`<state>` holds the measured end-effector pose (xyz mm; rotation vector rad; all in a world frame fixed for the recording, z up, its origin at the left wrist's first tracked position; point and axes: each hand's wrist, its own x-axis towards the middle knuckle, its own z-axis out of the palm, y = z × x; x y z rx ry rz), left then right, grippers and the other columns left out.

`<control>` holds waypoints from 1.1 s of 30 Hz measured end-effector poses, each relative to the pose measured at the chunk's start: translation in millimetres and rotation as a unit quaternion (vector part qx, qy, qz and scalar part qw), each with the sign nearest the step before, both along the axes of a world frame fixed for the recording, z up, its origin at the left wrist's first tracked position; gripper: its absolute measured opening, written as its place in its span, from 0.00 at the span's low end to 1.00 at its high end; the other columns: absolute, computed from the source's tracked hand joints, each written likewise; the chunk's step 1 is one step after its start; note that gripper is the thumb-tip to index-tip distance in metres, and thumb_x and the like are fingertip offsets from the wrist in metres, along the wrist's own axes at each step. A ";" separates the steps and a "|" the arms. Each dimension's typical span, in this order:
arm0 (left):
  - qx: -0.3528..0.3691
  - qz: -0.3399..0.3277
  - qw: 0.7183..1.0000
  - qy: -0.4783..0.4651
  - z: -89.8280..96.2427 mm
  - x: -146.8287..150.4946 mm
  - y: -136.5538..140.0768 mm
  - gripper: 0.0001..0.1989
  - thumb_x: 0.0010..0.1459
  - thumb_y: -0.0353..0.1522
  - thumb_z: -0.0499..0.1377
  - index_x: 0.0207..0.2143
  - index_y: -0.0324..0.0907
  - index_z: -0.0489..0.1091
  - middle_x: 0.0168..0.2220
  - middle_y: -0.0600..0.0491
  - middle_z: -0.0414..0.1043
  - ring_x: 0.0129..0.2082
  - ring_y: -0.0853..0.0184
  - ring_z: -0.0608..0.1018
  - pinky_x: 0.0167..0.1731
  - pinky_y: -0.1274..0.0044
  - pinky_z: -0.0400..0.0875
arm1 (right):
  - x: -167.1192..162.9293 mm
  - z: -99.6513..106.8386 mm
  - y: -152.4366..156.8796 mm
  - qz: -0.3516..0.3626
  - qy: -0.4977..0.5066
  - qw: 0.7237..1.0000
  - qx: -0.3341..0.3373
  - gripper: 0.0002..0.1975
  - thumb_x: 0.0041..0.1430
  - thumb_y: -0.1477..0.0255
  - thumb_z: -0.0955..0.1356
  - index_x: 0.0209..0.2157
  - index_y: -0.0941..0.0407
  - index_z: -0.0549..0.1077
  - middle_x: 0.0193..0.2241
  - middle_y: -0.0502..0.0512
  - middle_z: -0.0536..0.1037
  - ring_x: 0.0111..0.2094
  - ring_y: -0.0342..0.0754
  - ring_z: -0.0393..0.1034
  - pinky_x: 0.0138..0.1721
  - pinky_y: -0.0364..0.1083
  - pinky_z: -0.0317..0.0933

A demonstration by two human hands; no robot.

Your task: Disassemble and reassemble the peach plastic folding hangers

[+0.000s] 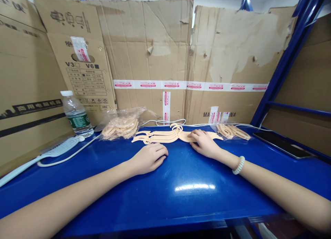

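Several peach-coloured plastic hangers lie together on the blue table, their hooks bunched near the middle. My right hand, with a pale beaded bracelet at the wrist, rests on their right-hand side. Its fingers lie over the hangers and the thumb is at the near edge, closed on them. Just in front of the hangers' left half, my left hand rests palm down on the tabletop. Its fingers are loosely bent and hold nothing that I can see; the palm is hidden.
Clear bags of peach hangers and similar pieces flank the loose ones. At left are a water bottle and a pale hairbrush beside a white cable. A dark phone lies right. Cardboard walls the blue table.
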<state>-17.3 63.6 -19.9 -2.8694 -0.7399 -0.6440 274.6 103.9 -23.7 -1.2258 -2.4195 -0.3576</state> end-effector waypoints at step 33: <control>0.080 0.003 0.995 0.054 -0.5 0.8 -3.4 0.12 0.66 0.27 0.47 0.41 0.37 0.71 0.43 0.45 0.77 0.41 0.61 0.80 0.41 0.71 0.76 | 39.5 35.5 -3.9 -0.017 -0.012 0.996 -0.090 0.08 0.60 0.73 0.66 0.40 0.58 0.74 0.39 0.60 0.75 0.43 0.55 0.70 0.45 0.50 0.64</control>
